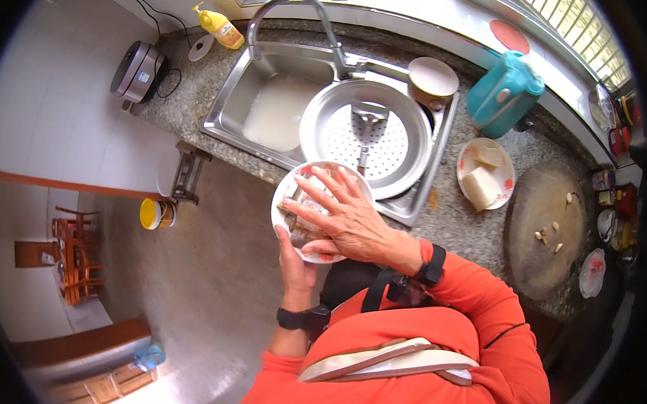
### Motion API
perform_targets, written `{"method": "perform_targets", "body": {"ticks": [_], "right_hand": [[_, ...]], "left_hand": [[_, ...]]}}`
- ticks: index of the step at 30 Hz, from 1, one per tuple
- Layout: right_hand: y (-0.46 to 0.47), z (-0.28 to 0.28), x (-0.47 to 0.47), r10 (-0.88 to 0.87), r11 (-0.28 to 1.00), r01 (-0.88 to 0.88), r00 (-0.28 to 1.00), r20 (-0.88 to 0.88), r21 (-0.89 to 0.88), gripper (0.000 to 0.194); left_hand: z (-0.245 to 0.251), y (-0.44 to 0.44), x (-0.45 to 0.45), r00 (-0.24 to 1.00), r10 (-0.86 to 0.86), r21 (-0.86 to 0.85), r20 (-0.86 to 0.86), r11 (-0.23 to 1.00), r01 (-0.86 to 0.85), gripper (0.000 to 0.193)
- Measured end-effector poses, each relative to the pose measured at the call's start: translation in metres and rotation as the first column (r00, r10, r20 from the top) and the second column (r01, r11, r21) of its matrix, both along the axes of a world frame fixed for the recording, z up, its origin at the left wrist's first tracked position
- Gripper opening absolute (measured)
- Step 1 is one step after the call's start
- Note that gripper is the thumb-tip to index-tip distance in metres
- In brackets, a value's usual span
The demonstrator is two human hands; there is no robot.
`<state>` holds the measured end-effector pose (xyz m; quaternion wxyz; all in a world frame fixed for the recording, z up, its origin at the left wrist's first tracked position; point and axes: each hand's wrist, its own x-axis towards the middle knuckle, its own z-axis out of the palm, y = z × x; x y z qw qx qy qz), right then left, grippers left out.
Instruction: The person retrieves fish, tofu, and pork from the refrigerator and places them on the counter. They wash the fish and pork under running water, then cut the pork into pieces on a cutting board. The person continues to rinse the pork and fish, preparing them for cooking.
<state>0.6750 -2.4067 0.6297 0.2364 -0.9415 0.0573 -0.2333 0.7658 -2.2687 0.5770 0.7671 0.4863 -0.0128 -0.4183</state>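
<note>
A white bowl (281, 191) with pieces of what looks like raw fish or meat is held before me at the sink's front edge. My left hand (296, 266) grips the bowl's near left rim from below, thumb up on its side. My right hand (350, 220) lies palm down over the bowl with its fingers spread across the pieces, hiding much of them. Just beyond, a round perforated metal steamer pan (326, 147) rests over the right part of the steel sink, and a metal spatula (367, 122) lies in it.
Cloudy water (279, 112) stands in the left basin under a curved faucet (295, 0). To the right are a teal kettle (504, 96), a patterned bowl with white blocks (507, 195) and a round chopping board (539, 268) with garlic cloves. A yellow pump bottle (220, 29) stands behind left.
</note>
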Motion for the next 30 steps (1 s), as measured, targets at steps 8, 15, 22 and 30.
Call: {"method": "perform_targets", "body": {"ticks": [8, 15, 22, 30], "right_hand": [[0.013, 0.003, 0.215, -0.068, 0.996, 0.074, 0.991, -0.119, 0.047, 0.070], [0.020, -0.021, 0.271, -0.006, 0.996, 0.001, 0.998, 0.056, 0.089, 0.071], [-0.010, -0.028, 0.368, -0.128, 0.977, 0.099, 0.981, 0.146, 0.189, 0.071], [-0.089, -0.037, 0.528, -0.350, 0.904, 0.270, 0.912, 0.214, 0.331, 0.073]], "left_hand": [[0.044, -0.001, 0.211, 0.991, -0.102, 0.044, 0.088, 0.994, 0.098, 0.069], [0.039, 0.007, 0.260, 0.990, 0.027, 0.010, 0.140, 1.000, -0.029, 0.068], [0.047, -0.034, 0.365, 0.982, -0.073, 0.165, 0.172, 0.985, 0.045, 0.068], [0.061, -0.134, 0.546, 0.880, -0.379, 0.295, 0.287, 0.909, 0.295, 0.060]]}}
